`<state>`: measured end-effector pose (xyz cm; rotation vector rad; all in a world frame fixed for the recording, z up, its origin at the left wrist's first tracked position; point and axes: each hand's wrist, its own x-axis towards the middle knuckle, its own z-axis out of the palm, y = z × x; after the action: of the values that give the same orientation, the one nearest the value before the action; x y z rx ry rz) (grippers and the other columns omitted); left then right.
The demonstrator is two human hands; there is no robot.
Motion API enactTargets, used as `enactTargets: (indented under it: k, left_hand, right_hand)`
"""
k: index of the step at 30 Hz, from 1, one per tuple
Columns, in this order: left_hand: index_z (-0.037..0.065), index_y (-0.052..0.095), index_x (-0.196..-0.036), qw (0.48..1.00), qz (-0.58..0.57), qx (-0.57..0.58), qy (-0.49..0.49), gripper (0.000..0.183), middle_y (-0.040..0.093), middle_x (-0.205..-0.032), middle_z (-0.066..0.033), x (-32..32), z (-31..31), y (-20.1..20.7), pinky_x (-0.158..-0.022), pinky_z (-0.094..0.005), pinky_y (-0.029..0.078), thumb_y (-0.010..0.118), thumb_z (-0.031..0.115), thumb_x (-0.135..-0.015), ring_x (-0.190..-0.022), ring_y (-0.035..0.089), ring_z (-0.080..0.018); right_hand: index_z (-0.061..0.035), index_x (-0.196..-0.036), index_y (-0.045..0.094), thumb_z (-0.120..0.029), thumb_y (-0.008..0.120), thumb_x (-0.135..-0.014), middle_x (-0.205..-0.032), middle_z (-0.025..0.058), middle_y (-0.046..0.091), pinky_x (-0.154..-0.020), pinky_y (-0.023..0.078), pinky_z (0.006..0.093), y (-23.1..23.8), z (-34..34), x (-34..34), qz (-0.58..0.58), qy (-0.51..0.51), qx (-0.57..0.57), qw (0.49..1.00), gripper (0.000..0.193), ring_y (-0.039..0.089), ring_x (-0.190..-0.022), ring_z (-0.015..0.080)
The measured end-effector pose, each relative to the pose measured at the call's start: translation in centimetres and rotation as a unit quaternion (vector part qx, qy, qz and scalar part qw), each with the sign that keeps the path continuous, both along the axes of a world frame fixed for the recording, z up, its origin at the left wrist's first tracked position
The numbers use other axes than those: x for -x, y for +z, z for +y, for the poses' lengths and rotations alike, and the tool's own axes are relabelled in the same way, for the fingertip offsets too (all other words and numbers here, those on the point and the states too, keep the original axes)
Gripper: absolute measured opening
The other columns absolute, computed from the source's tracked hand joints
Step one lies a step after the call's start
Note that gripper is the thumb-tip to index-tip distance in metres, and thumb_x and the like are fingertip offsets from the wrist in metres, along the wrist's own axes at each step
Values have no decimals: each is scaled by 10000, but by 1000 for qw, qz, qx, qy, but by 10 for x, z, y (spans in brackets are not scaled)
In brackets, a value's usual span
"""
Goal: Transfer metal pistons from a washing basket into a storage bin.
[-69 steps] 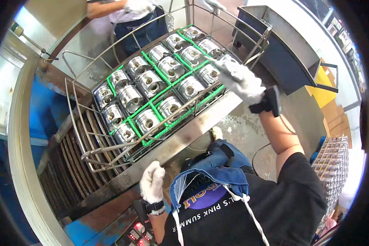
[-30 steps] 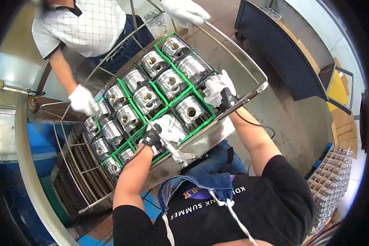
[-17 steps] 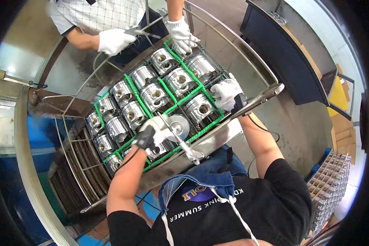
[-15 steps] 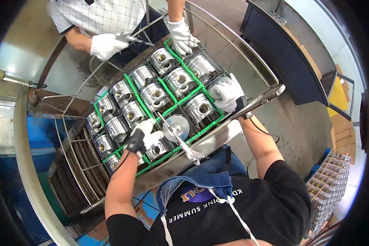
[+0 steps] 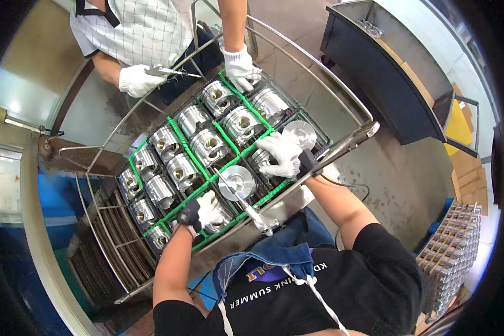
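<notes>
white-gloved right hand (image 5: 280, 153) partly covers a near piston (image 5: 260, 160), left hand (image 5: 208, 210) another piston (image 5: 223, 216) farther left; whether either clamps, i cannot tell.

Your left glove (image 5: 210, 210) and right glove (image 5: 279, 153): white. Pistons (image 5: 271, 105): silver. Cord (image 5: 241, 154) between them: bright green. Your shirt (image 5: 325, 302): black, purple-patched, white-lettered; apron (image 5: 263, 257): denim blue. Co-worker's shirt (image 5: 137, 42): white, grey-gridded.

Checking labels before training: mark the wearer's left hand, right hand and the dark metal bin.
Left hand (image 5: 209, 211): head view, middle of the gloved hand.
Right hand (image 5: 281, 155): head view, back of the glove.
Dark metal bin (image 5: 376, 77): head view, long side wall.
</notes>
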<state>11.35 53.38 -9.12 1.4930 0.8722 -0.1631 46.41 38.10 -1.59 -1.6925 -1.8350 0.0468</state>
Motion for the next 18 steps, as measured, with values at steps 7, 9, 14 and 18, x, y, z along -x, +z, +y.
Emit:
enactTargets:
  k: [7,9,14,18]
  left_hand:
    - [42,374,-1398,810,202,-449,-318,892,670,-1004,-197,-59,-36,126,-824,-405,526,743,348,-645,-906,661,-356]
    - [10,263,-1485,804,182,-448,-347,994,653,-1096,-255,-45,-35,119,-838,-430,521,734,363,-685,-997,650,-379]
    - [17,516,-1319,923,153,-202,-289,653,657,-1089,-226,-41,-16,131,-864,-432,516,730,290,-766,-991,645,-364]
    - [-27,608,-1136,862,301,-358,-194,541,657,-1165,-221,8,17,119,-890,-402,532,705,374,-787,-997,670,-333]
  right_hand:
    - [-171,-1063,720,-570,722,-669,-1044,151,687,-852,506,455,15,8,-5,54,-45,230,971,560,651,-971,346]
    - [-166,-1058,715,-569,736,-658,-993,145,697,-834,510,456,4,9,-2,61,-39,245,967,568,659,-951,330]
    - [-144,-1082,708,-488,745,-685,-938,114,725,-768,532,400,8,8,-9,92,56,321,941,526,694,-865,272]
    - [-148,-889,724,-362,740,-709,-769,56,709,-643,510,369,30,1,-14,186,88,352,913,279,683,-711,201]
